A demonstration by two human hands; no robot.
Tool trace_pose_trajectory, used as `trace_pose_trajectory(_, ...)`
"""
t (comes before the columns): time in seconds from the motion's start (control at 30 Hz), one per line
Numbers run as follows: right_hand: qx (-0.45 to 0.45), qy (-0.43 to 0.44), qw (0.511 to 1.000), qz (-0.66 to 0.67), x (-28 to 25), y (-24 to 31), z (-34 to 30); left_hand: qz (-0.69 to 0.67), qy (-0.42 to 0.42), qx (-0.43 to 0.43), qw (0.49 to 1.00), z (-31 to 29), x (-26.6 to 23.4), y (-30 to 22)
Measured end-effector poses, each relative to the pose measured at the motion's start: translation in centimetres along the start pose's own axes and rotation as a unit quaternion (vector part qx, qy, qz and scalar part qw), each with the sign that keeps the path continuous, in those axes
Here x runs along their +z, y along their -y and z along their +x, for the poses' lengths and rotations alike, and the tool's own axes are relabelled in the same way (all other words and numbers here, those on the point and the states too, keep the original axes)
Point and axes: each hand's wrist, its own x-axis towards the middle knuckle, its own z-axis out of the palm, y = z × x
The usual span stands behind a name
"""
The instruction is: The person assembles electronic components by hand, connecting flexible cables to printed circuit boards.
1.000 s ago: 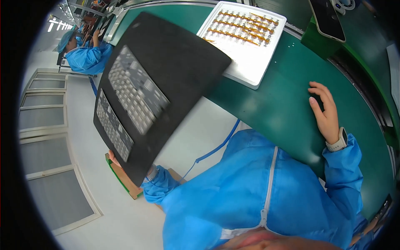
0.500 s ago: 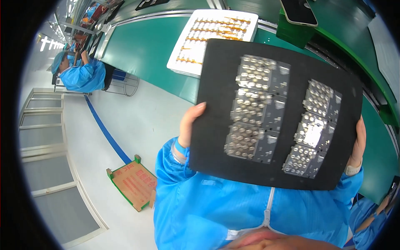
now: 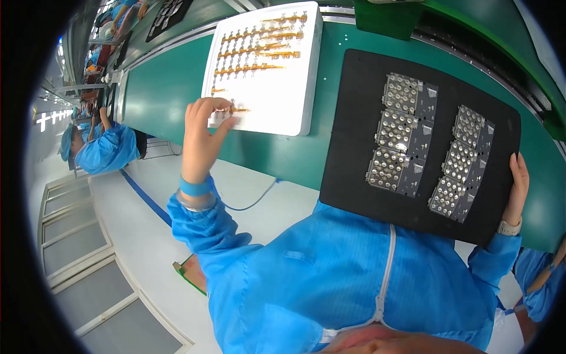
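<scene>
A black flat board (image 3: 354,147) lies across the green bench and its near edge, in front of my blue smock. Two columns of dark circuit panels with rows of shiny round metal parts lie on it, a left column (image 3: 396,130) and a right column (image 3: 463,159). My right hand (image 3: 517,187) grips the board's right edge. Left of the board is a white tray (image 3: 283,94) with rows of orange flexible circuit strips (image 3: 259,44). Over its near left corner, my left hand (image 3: 205,127) has thumb and fingers apart around a lone strip (image 3: 239,110).
A green raised bench part (image 3: 389,17) runs along the back. A co-worker in blue (image 3: 112,147) sits at the far left; another's blue sleeve (image 3: 533,283) shows at the lower right. A cardboard piece with green edging (image 3: 193,272) is on the floor.
My left hand has let go of the black board and moved left to the white tray. The board has come down onto the bench, with my right hand still on it.
</scene>
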Motion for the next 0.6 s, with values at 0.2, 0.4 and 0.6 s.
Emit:
trace_pose_trajectory(0.2,0.008,0.017,1.0,0.006,1.0,0.8,0.5,-0.049,0.108,-0.029,0.993,0.8,-1.3,1.9)
trace_pose_trajectory(0.4,-0.016,0.018,0.995,-0.096,1.0,1.9,0.3,-0.081,0.109,-0.043,0.99,0.6,-1.2,1.7)
trace_pose_trajectory(0.6,-0.099,0.015,0.966,-0.238,-1.7,1.2,1.0,-0.077,0.114,-0.01,0.99,0.9,-1.5,2.1)
